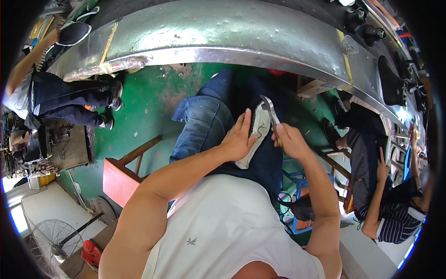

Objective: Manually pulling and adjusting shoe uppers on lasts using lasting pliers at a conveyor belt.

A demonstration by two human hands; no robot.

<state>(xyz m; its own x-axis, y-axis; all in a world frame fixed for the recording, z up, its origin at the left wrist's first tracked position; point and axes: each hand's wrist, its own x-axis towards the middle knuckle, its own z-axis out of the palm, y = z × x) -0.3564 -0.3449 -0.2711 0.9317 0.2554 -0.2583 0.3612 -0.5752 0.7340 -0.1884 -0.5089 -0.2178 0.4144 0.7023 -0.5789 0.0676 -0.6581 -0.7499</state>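
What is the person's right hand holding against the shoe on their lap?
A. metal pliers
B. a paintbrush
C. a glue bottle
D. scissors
A: the right hand grips metal pliers whose curved head meets the pale shoe, steadied by the left hand.

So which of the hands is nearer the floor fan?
Left. The left hand rests on the shoe, on the floor fan's side; the right hand, gripping pliers, sits farther away.

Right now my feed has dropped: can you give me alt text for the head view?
Seated person's left hand steadies a pale shoe on the lap while the right hand grips pincers at its toe. A curved metal conveyor carrying dark shoes arcs above; co-workers sit either side.
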